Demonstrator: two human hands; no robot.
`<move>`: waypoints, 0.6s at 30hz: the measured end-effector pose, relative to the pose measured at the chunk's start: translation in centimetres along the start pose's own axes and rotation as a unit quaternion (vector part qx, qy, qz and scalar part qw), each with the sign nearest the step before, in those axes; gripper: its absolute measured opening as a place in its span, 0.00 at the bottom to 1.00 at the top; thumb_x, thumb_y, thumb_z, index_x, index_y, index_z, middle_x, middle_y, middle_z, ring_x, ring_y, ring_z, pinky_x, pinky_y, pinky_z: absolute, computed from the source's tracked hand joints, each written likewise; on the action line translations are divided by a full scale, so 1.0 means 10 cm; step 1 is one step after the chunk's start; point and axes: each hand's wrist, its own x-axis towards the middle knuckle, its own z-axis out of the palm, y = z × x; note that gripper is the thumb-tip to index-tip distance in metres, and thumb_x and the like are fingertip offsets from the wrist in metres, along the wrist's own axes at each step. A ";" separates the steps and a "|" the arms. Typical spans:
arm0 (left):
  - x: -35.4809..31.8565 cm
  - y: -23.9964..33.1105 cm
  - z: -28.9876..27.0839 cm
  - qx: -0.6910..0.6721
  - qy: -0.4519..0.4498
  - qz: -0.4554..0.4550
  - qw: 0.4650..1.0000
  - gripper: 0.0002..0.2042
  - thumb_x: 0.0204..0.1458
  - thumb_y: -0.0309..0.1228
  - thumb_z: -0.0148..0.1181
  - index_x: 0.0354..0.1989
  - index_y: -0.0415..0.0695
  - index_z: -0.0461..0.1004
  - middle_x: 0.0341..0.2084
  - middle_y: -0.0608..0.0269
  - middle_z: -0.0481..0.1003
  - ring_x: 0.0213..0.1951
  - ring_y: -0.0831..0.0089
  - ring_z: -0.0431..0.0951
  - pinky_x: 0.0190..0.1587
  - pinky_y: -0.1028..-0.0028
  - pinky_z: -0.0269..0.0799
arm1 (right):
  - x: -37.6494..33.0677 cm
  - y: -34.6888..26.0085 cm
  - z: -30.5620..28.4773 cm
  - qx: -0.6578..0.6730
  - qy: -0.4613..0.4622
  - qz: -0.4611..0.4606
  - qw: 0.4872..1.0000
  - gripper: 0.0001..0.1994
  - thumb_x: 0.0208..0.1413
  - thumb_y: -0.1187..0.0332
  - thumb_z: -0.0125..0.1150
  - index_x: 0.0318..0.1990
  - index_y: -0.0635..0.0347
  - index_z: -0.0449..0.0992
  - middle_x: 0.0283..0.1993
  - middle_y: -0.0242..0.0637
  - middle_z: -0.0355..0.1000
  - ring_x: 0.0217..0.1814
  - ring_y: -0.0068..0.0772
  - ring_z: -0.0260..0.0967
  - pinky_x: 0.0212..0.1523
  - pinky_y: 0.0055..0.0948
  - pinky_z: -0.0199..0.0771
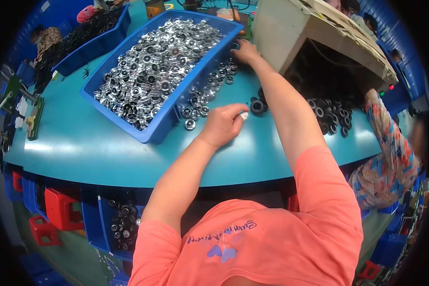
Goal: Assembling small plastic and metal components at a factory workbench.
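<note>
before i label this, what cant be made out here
All in the head view:
White thing at the left hand: too small to tell if held or worn
Dark part at the right hand: partly covered by it
Inside the box: deep shadow
Floor of the tray: under shiny parts

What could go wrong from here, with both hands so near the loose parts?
The left hand might brush the loose shiny parts beside the blue bin and scatter them. The right hand, reaching close by the bin's side, could bump it. The right forearm might nudge the dark rings beside it.
</note>
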 end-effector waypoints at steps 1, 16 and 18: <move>-0.03 0.03 0.11 -0.004 0.002 0.009 1.000 0.07 0.52 0.24 0.63 0.40 0.43 0.81 0.32 0.52 0.82 0.30 0.58 0.82 0.34 0.64 0.77 | -0.02 -0.08 0.00 0.005 -0.002 0.011 1.000 0.34 0.58 0.46 0.58 0.72 0.38 0.61 0.78 0.30 0.52 0.78 0.48 0.50 0.71 0.70 0.48; 0.00 -0.08 -0.08 0.025 -0.004 -0.026 0.999 0.09 0.52 0.25 0.61 0.41 0.45 0.81 0.24 0.51 0.78 0.26 0.59 0.79 0.31 0.64 0.74 | -1.49 -0.29 -0.27 -0.022 0.049 -0.194 0.980 0.15 0.54 0.65 0.62 0.50 0.52 0.79 0.50 0.43 0.76 0.56 0.49 0.72 0.57 0.45 0.72; 0.00 -0.05 -0.07 0.031 -0.001 -0.028 0.999 0.09 0.52 0.26 0.60 0.40 0.47 0.81 0.25 0.49 0.79 0.29 0.52 0.81 0.34 0.59 0.76 | -1.66 -0.23 -0.39 -0.002 0.094 -0.208 0.974 0.15 0.54 0.62 0.62 0.49 0.52 0.80 0.50 0.45 0.75 0.57 0.50 0.72 0.57 0.46 0.73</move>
